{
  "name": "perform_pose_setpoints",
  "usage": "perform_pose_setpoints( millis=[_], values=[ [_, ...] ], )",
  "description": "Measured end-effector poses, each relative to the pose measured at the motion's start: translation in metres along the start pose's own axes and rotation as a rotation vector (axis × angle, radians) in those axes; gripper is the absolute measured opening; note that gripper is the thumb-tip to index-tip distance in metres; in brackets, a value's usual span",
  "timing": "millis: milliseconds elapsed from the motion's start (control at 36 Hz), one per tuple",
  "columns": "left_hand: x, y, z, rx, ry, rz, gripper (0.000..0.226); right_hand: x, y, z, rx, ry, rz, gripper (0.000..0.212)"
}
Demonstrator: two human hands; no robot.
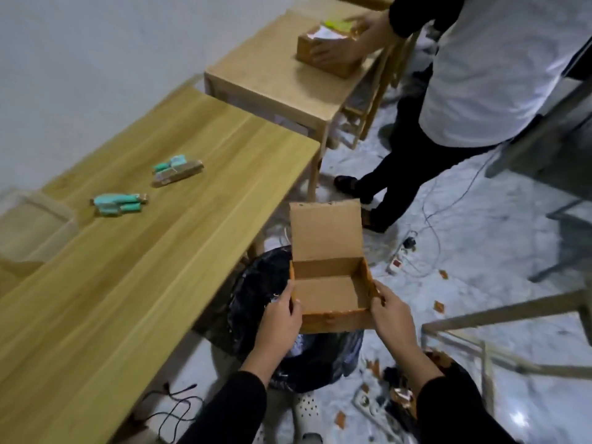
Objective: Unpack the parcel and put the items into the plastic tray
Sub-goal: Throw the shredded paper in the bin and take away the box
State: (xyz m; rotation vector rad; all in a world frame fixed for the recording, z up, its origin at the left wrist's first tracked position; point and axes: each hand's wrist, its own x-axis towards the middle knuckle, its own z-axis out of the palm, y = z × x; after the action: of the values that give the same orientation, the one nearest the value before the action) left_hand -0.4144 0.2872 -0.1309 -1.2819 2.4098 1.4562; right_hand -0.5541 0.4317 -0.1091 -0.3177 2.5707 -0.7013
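I hold an open cardboard parcel box (pixel 330 291) with both hands, its lid flap standing up and its inside empty. My left hand (pixel 282 318) grips its left wall and my right hand (pixel 392 315) grips its right wall. The box hangs over a black bin bag (pixel 256 302) beside the table. On the wooden table (pixel 128 283) lie two teal items: one bundle (pixel 120 203) nearer me, another with a brown strip (pixel 177 171) farther back. A clear plastic tray (pixel 35 229) stands at the table's left edge, partly cut off.
Another person in a white top (pixel 499 68) stands at a second table (pixel 288 78), hands on a cardboard box (pixel 333 49). A power strip and cables (pixel 400 257) lie on the marble floor, with scraps of tape. A frame (pixel 499 318) stands at right.
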Motion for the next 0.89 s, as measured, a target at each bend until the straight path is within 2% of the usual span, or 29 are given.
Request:
perform_pose_setpoints(
  millis=[250, 417, 556, 667, 806, 889],
  values=[
    [0.020, -0.074, 0.025, -0.041, -0.082, -0.237, 0.049, 0.016, 0.024, 0.078, 0.008, -0.261, 0.061, 0.046],
    [0.019, -0.091, 0.028, 0.051, -0.125, -0.265, 0.053, 0.017, 0.014, 0.097, -0.031, -0.373, 0.092, 0.053],
    [0.013, -0.084, 0.019, 0.071, -0.107, -0.162, 0.046, 0.011, -0.002, 0.088, -0.073, -0.393, 0.030, 0.048],
    [0.017, -0.063, -0.001, 0.120, -0.134, -0.055, 0.050, 0.008, -0.029, 0.072, -0.088, -0.362, -0.037, 0.051],
    [0.021, -0.020, -0.043, 0.211, -0.122, 0.120, 0.054, 0.002, -0.087, 0.050, -0.073, -0.269, -0.134, 0.054],
    [0.022, 0.006, -0.084, 0.217, -0.060, 0.213, 0.055, 0.002, -0.133, 0.046, -0.053, -0.235, -0.238, 0.051]
  ],
)
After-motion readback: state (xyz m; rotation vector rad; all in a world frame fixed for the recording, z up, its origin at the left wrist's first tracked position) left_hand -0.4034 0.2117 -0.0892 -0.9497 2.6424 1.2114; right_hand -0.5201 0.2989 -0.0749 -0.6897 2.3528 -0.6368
